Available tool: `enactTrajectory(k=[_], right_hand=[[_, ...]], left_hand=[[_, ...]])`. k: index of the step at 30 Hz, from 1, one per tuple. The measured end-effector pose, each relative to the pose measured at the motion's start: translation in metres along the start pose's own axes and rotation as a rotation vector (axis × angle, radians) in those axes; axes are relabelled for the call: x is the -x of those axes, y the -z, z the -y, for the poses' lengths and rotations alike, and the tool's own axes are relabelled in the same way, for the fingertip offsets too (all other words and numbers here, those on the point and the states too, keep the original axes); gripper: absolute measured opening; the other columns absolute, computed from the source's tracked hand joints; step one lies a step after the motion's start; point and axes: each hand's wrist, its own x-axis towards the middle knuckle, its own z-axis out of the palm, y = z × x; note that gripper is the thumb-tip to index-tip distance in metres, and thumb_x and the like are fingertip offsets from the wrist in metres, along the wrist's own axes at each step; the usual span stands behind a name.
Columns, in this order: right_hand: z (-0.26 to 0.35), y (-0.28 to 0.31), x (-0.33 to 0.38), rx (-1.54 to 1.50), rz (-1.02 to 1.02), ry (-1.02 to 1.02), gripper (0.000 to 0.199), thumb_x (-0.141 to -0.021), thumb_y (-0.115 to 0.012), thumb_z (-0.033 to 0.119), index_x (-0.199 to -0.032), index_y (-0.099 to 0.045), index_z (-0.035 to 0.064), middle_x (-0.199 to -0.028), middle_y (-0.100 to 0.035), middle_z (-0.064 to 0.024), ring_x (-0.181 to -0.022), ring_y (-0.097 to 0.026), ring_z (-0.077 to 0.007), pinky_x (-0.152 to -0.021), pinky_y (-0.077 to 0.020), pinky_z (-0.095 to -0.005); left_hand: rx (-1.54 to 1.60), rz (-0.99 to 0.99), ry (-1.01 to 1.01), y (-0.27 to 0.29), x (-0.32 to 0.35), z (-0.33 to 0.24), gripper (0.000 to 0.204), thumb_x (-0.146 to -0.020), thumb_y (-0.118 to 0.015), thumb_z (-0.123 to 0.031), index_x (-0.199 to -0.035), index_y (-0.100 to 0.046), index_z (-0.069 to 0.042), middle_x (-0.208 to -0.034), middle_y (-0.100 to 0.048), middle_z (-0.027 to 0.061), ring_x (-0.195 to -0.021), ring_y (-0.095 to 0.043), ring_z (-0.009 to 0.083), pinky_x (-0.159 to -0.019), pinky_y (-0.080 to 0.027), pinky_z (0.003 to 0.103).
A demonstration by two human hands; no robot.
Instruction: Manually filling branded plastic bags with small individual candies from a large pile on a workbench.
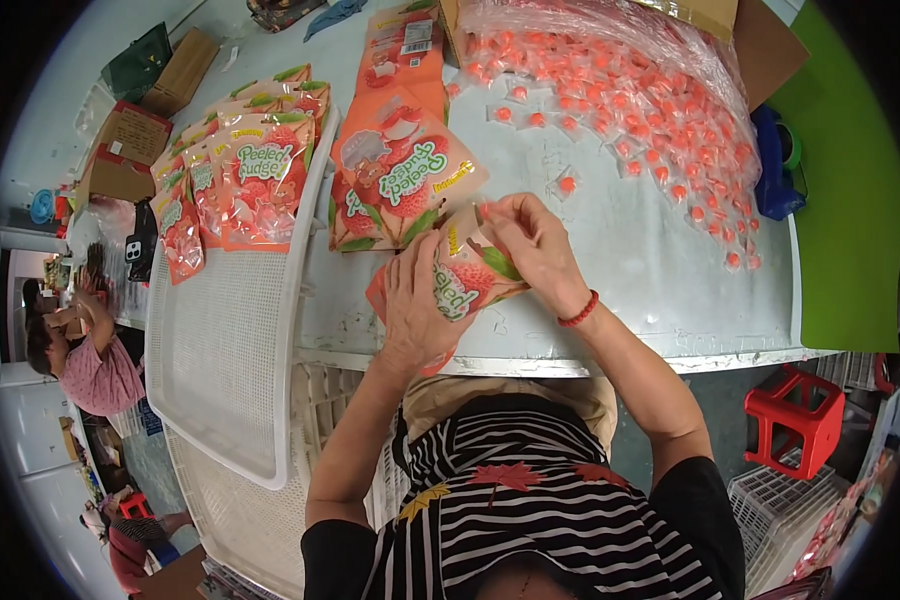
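A pink-red candy pouch printed with fruit and green leaves is held tilted over the table's near edge. My left hand grips it from the left, fingers lying along its front. At its upper right, my right hand pinches with thumb and fingers by the pouch's edge. A small red bit shows at those fingertips; I cannot make out whether it is a wrapped candy. Just beyond lie overlapping flat pouches. One wrapped red candy lies apart, near my right hand.
Many clear-wrapped red candies spread from a plastic-lined carton at the far right. Filled pouches lie on a white mesh tray at left. A blue tape dispenser and red stool are right; co-workers sit far left.
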Motion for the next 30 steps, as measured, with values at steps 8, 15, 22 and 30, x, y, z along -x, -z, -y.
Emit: enactTrajectory(k=[8, 15, 22, 30], right_hand=[[0.061, -0.013, 0.013, 0.821, 0.227, 0.391, 0.022, -0.094, -0.046, 0.015, -0.09, -0.058, -0.0033, -0.083, -0.06, -0.0193, -0.08, -0.057, -0.0383, -0.071, -0.0479, -0.0397], [0.068, 0.009, -0.017, 0.685, -0.248, 0.912, 0.021, -0.093, -0.05, 0.015, -0.097, -0.063, -0.001, -0.103, -0.063, -0.0166, -0.1, -0.057, -0.0362, -0.088, -0.0437, -0.0439], [-0.083, 0.079, -0.051, 0.967, -0.086, 0.628, 0.025, -0.089, -0.054, 0.019, -0.105, -0.063, 0.0024, -0.112, -0.061, -0.0159, -0.109, -0.051, -0.0383, -0.095, -0.0391, -0.0456], [-0.055, -0.067, 0.037, 1.078, -0.091, 0.512, 0.047, -0.08, -0.066, 0.037, -0.118, -0.056, 0.0112, -0.126, -0.046, -0.0193, -0.119, -0.04, -0.0396, -0.098, -0.033, -0.0519]], left_hand=[[0.168, -0.036, -0.015, -0.007, -0.01, -0.002, 0.096, -0.059, -0.083, -0.021, -0.137, -0.03, -0.001, -0.13, -0.041, 0.0215, -0.119, -0.041, 0.0401, -0.101, -0.034, 0.048], [0.379, -0.36, 0.108, 0.019, -0.003, 0.004, 0.102, -0.056, -0.088, -0.014, -0.135, -0.027, 0.002, -0.122, -0.043, 0.0164, -0.112, -0.046, 0.0256, -0.096, -0.039, 0.038], [0.595, -0.596, 0.455, 0.057, 0.028, 0.043, 0.092, -0.063, -0.082, 0.0, -0.135, -0.025, 0.001, -0.123, -0.042, 0.0135, -0.113, -0.044, 0.0219, -0.099, -0.037, 0.036], [0.456, -0.558, 0.48, 0.057, 0.056, 0.049, 0.113, -0.06, -0.088, -0.012, -0.141, -0.012, 0.006, -0.13, -0.037, 0.0159, -0.12, -0.04, 0.0252, -0.105, -0.031, 0.038]])
